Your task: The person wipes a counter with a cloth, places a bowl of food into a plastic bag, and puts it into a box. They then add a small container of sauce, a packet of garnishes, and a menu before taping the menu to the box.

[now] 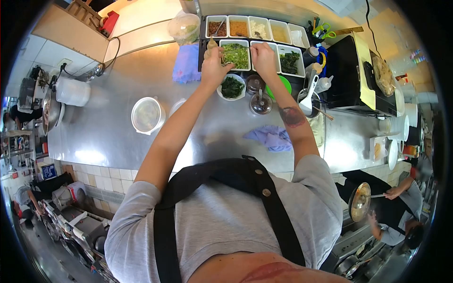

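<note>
Grip pressed together, the left hand [214, 66] is hovering beside the chopped greens [236, 55], likely light, loose and soft, best pinched from above; the right hand's [264, 59] grip beside them cannot be told.

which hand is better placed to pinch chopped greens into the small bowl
Left, likely: the left hand sits at the edge of the chopped greens tray, next to the small bowl; the right hand is over the neighbouring tray.

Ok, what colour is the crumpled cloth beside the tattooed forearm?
Pale blue-violet; the cloth shows best in the head view.
</note>
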Available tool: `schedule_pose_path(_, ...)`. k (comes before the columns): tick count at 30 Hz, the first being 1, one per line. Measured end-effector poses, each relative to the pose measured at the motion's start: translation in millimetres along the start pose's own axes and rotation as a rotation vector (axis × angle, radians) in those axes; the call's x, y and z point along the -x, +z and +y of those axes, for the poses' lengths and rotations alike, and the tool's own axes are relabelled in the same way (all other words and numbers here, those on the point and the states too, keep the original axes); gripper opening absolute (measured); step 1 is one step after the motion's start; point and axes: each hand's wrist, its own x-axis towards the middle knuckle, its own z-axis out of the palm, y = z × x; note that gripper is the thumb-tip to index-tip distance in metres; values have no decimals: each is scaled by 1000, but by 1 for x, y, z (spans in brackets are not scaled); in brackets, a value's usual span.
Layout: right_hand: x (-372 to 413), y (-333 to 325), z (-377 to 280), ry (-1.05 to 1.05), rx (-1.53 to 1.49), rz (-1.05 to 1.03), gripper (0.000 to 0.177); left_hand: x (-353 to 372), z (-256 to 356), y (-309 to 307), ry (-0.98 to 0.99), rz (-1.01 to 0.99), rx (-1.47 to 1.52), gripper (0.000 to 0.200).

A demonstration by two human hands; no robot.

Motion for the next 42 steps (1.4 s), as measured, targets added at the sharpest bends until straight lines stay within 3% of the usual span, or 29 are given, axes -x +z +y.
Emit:
schedule_pose_path(4,14,23,23,-12,157,-66,16,16,9,-18,2,23,112,59)
schedule_pose_path(6,15,7,-5,-65,335,-34,16,23,17,-31,-11,28,166,58)
schedule_pose_path(9,12,-4,-26,-145,46,-9,18,35,35,-52,-69,-6,126,57)
schedule_pose_path(12,25,-26,-77,602,-882,-389,20,49,35,-60,-13,25,112,60)
schedule_pose_path(17,67,-32,-102,513,-744,-330,21,79,41,-76,71,3,97,58)
schedule_pose_path(20,84,-46,-110,681,-803,-427,21,100,45,-88,90,-35,100,56)
schedule_pose_path(21,89,-58,-118,732,-890,-495,33,105,45,-92,96,-47,103,55)
schedule_pose_path(24,114,-82,-131,219,-835,-579,51,124,46,-108,6,-168,152,51)
schedule_pose_path(25,123,-91,-135,133,-637,-665,67,129,47,-114,17,-226,143,51)
schedule_pose_path(28,146,-99,-156,30,-445,-658,68,145,46,-129,79,-365,136,54)
schedule_pose_path(33,196,-91,-177,45,-359,-528,60,174,22,-130,280,-509,199,60)
schedule_pose_path(36,235,-76,-178,102,-282,-437,55,197,-4,-129,-77,-647,513,58)
schedule_pose_path(39,269,-59,-182,194,-269,-302,52,233,-68,-100,-641,-491,980,50)
schedule_pose_path(42,295,-43,-190,279,-275,-219,51,278,-67,-91,-927,-421,1328,53)
